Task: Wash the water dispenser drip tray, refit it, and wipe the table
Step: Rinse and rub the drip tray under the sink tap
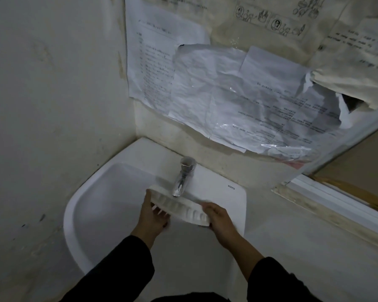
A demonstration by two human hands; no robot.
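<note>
Now both hands have the white drip tray (180,207) over the sink (79,205), right under the chrome tap (181,179): left hand (154,216) cupping one end, right hand (216,216) clamped on the other. Crumpled papers (238,94) hang on the wall just behind the tap.
</note>
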